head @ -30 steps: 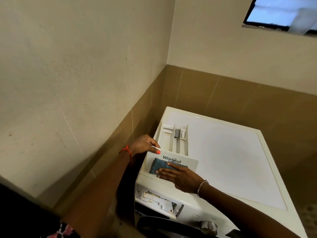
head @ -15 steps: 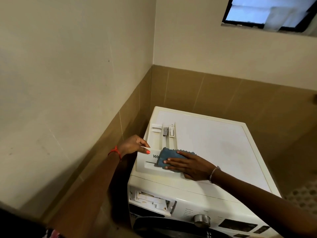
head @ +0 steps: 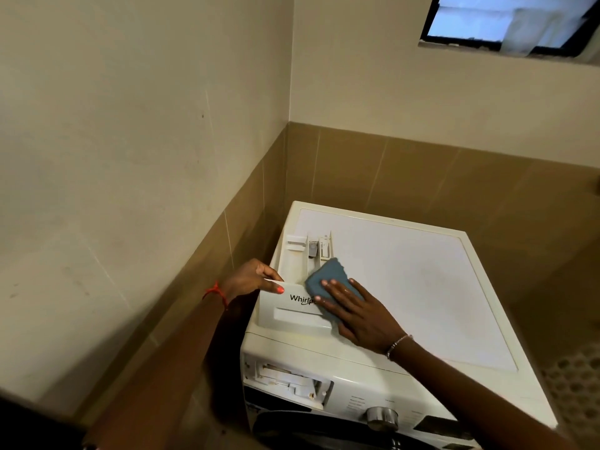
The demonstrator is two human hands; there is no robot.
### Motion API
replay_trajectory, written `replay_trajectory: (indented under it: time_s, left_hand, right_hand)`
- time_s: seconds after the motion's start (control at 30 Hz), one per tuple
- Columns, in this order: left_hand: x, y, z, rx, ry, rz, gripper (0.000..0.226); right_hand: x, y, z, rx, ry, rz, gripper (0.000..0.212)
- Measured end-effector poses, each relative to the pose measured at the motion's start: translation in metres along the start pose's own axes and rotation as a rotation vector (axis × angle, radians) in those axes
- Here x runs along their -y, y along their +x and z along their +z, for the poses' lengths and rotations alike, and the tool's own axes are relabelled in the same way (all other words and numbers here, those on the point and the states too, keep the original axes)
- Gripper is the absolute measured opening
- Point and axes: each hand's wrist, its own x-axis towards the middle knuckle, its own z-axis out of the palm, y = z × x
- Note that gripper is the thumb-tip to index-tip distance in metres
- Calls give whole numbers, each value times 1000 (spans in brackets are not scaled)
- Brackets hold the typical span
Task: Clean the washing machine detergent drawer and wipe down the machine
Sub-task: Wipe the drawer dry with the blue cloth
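Observation:
The white detergent drawer (head: 293, 315) lies pulled out on top of the white washing machine (head: 406, 287), along its left edge, front panel towards me. My left hand (head: 251, 279) pinches the drawer's left front corner between thumb and fingers. A blue cloth (head: 326, 276) lies over the drawer's right side and the machine top. My right hand (head: 360, 311) presses flat on the cloth with straight fingers. The empty drawer slot (head: 287, 380) shows on the machine's front at upper left.
The machine stands in a corner, with a wall close on the left (head: 146, 157) and a tiled wall behind (head: 422, 170). A window (head: 516, 22) is high at the right. A control dial (head: 383, 417) sits on the front panel. Patterned floor (head: 578, 378) shows at the right.
My right hand has slid the blue cloth from the drawer's front panel to the right and back along its right side. My left hand has kept its hold on the drawer's corner.

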Motion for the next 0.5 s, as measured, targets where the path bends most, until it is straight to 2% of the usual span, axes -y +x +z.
replay_trajectory:
  time_s: [0.07,0.2,0.3,0.37,0.4,0.5]
  left_hand:
    - [2,1,0,0,-11,0,26]
    - [2,3,-1,31,-16,6,15]
    - [-1,4,-3,35,23,1,24]
    - [-2,5,0,-3,32,12,14]
    - [-2,4,1,-50,33,34,10]
    - [-2,3,13,-256,17,153,14]
  right_hand:
    - [15,-5,4,-66,233,224,68]
    - [43,5,-4,-208,926,668,85]
    - [50,9,-10,-291,1072,783,76]
    - [52,10,-12,-336,1123,849,75]
    - [54,10,-14,-359,1157,883,76]
    - [64,15,-24,-469,1278,967,72]
